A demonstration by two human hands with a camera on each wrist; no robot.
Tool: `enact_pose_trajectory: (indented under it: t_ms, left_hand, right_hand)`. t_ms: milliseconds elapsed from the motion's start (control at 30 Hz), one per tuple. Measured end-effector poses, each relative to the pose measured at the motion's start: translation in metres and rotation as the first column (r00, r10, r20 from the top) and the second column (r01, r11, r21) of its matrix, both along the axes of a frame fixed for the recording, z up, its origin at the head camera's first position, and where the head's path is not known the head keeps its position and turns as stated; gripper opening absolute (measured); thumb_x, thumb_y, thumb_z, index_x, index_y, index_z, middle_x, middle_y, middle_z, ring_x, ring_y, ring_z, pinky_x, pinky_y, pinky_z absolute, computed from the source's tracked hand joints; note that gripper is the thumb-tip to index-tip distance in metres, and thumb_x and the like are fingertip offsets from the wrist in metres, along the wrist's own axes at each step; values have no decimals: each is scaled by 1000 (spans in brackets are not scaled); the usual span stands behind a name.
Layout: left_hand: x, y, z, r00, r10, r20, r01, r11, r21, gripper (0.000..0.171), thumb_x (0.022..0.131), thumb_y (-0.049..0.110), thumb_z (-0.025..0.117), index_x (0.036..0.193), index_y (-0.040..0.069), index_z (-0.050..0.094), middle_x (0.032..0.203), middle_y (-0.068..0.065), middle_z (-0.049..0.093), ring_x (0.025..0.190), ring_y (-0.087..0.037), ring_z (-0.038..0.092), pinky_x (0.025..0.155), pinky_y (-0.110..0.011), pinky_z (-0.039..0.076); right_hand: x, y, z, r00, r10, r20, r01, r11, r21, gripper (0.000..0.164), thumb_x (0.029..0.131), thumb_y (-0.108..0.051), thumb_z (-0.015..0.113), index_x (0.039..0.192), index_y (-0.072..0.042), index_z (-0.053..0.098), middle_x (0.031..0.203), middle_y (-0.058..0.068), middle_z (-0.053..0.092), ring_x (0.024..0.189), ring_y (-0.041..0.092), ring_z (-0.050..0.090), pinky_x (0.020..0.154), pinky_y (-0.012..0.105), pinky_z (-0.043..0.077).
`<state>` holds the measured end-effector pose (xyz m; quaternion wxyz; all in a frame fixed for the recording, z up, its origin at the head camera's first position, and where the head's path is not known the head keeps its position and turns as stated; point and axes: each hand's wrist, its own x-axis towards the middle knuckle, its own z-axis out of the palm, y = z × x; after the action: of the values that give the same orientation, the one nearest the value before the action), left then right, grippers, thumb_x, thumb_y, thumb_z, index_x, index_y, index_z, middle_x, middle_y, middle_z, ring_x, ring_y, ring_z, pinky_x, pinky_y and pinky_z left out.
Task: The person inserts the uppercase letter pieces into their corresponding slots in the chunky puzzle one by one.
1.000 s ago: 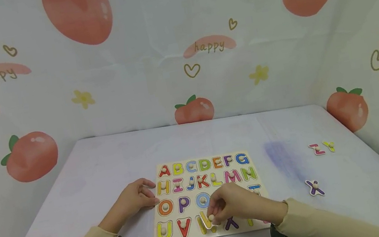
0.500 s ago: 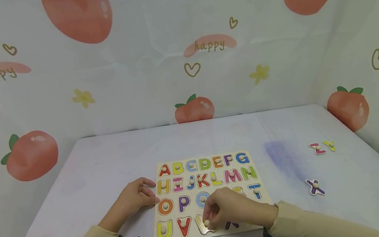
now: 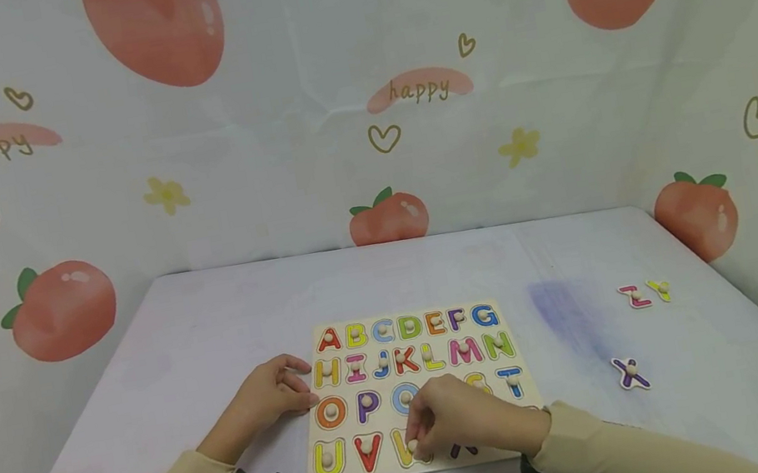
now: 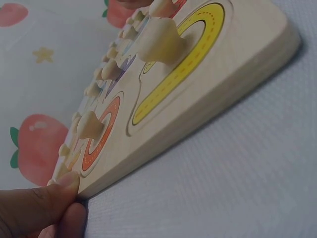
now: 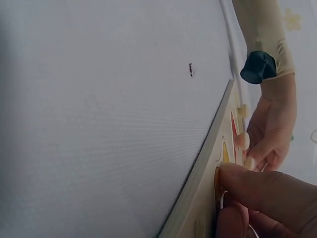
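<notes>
A wooden alphabet puzzle board [image 3: 404, 380] lies on the table, its letter pieces topped with round knobs. My right hand [image 3: 457, 417] pinches the knob of the yellow W piece [image 3: 403, 448] between thumb and fingertips. The W sits at its slot in the bottom row, partly covered by the fingers; whether it lies fully flush I cannot tell. My left hand [image 3: 273, 390] rests at the board's left edge; its thumb [image 4: 67, 183] touches the rim beside the orange O [image 4: 101, 134]. Beside my right hand shows the X slot [image 3: 464, 450], partly covered.
On the table to the right lie a purple X piece [image 3: 631, 374], a pink Z piece [image 3: 635, 297] and a yellow Y piece [image 3: 659, 291]. A bluish stain [image 3: 568, 313] marks the cloth right of the board. A printed fabric wall [image 3: 301, 182] stands behind.
My right hand has moved slightly left with the W piece and brought it from a tilt above the slot down to it. The left hand has stayed at the board's edge.
</notes>
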<state>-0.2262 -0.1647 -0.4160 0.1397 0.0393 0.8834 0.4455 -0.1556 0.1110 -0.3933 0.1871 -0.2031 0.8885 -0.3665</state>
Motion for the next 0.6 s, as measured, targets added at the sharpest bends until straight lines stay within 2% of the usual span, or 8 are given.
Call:
enact_pose_trajectory:
  t_ms: [133, 300, 600]
  left_hand:
    - [0, 0, 0, 1000, 3, 8, -3, 1000, -1, 48, 74, 7, 81, 114, -3, 57, 78, -5, 65, 65, -14, 59, 62, -28, 48]
    - [0, 0, 2, 1000, -5, 7, 5, 1000, -8, 48, 74, 8, 81, 114, -2, 56, 78, -5, 65, 65, -14, 59, 62, -28, 47]
    - [1, 1, 4, 1000, 0, 9, 0, 1000, -15, 48, 74, 8, 81, 114, -2, 56, 76, -5, 64, 67, -15, 57, 63, -28, 46]
  right_hand:
    - [-1, 1, 1, 1000, 11, 12, -11, 1000, -8, 16, 69, -7, 83, 72, -14, 69, 60, -10, 60, 55, 1, 51, 53, 18, 40]
    - [-4, 12, 8, 999, 8, 35, -6, 999, -54, 21, 72, -10, 83, 87, -14, 69, 68, -7, 61, 60, 6, 54, 55, 20, 43]
    - [-16, 78, 40, 995, -99, -8, 97, 985, -143, 25, 79, -13, 78, 100, -2, 67, 82, 1, 61, 73, 16, 61, 66, 24, 49]
